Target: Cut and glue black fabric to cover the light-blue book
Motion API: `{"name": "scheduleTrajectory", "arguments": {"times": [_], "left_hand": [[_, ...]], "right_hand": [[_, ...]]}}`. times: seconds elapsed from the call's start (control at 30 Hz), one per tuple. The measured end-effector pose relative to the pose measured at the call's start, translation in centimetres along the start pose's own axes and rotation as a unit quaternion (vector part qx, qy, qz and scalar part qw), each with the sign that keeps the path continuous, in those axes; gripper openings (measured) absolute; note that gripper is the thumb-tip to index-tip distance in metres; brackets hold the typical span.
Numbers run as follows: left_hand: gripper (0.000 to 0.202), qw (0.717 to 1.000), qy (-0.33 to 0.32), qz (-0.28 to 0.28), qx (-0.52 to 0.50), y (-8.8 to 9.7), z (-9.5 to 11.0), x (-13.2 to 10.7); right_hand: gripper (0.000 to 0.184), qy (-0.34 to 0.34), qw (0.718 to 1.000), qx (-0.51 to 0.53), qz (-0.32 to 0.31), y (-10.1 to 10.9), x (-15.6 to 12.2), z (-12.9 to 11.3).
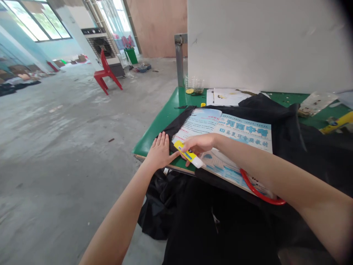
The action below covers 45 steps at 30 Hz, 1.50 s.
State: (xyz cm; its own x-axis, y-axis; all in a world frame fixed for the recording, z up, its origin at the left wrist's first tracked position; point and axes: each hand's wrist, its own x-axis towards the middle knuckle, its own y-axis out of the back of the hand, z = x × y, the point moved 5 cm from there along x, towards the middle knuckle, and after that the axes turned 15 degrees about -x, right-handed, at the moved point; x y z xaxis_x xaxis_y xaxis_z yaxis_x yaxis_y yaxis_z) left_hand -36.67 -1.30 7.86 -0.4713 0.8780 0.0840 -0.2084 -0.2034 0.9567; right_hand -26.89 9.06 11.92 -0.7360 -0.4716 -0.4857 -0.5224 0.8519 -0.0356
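Note:
My right hand (199,143) is closed around a yellow and white tube (188,154), like a glue stick, with its yellow end pointing at the black cloth (182,123) near the table's left corner. My left hand (160,151) lies flat with fingers spread on that cloth, right beside the tube's tip. A blue and white printed sheet (234,134) lies on the cloth under my right wrist. A red ring (259,193) shows beneath my right forearm.
The green table (162,117) ends at its left edge beside bare concrete floor. A white board (261,44) stands behind it, with a small clear cup (198,86), white papers (231,96), a plastic bag (316,102) and a yellow object (338,123). A red chair (106,73) stands far left.

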Motion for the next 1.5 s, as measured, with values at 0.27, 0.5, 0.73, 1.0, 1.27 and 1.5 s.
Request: {"name": "scheduleTrajectory", "arguments": {"times": [0.27, 0.5, 0.73, 1.0, 1.27, 1.5], "left_hand": [[0.088, 0.998, -0.001, 0.064, -0.016, 0.8, 1.3, -0.5], [0.073, 0.993, -0.056, 0.091, -0.053, 1.6, 1.5, -2.8], [0.077, 0.996, -0.051, 0.076, -0.016, 0.5, 2.5, -2.5], [0.086, 0.998, 0.014, 0.064, -0.001, -0.1, 2.9, -0.4], [0.082, 0.999, -0.022, 0.036, -0.014, 0.3, 2.9, -1.0], [0.084, 0.998, -0.043, 0.013, -0.039, 0.4, 2.6, -1.6]], "right_hand": [[0.021, 0.079, 0.994, 0.041, 0.062, 0.6, -2.6, -0.2], [0.031, 0.211, 0.957, -0.037, 0.195, 0.9, -6.8, -2.2], [0.036, 0.165, 0.918, -0.312, 0.182, -1.9, -8.0, -3.6], [0.032, 0.07, 0.882, -0.415, 0.212, -1.1, -6.0, -1.4], [0.035, 0.053, 0.887, -0.413, 0.2, -0.9, -6.5, -0.9], [0.038, 0.039, 0.887, -0.43, 0.165, -1.0, -6.5, -1.1]]}}
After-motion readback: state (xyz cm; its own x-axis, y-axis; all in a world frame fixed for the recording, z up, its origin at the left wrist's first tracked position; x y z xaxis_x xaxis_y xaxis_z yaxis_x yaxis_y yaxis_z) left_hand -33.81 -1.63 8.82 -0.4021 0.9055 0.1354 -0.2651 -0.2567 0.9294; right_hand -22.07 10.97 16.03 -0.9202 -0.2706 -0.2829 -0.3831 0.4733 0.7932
